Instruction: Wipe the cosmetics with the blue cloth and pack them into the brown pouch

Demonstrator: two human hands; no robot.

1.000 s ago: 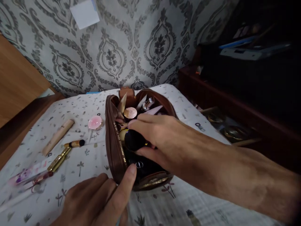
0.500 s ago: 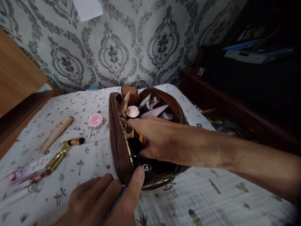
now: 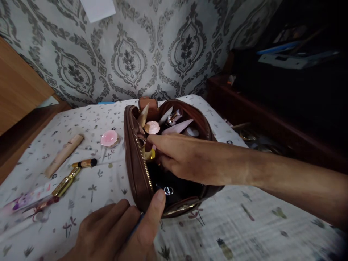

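A brown leather pouch [image 3: 136,170] stands unzipped on a patterned bedsheet [image 3: 244,224]. It is packed with cosmetics: a rose-gold cap [image 3: 151,127], pale pointed tubes [image 3: 176,127] and a black compact with a silver logo [image 3: 168,190] near the front. My right hand [image 3: 185,159] reaches in from the right. Its index finger is stretched toward a gold item [image 3: 149,155] by the left wall, and the other fingers dip among the contents with nothing visibly in them. My left hand [image 3: 114,232] grips the pouch's near rim, thumb pressed on the edge.
Left of the pouch lie a pink round pot [image 3: 110,138], a beige tube [image 3: 63,155], a black-and-gold lipstick [image 3: 84,164], a gold wand [image 3: 66,181] and a clear purple-printed tube [image 3: 27,199]. Wooden furniture [image 3: 19,94] stands left, a dark cluttered shelf [image 3: 272,119] right, and a wallpapered wall behind.
My right hand held a black round compact over the pouch; the compact now lies inside and the fingers reach deeper toward the left wall. The left hand keeps its hold.
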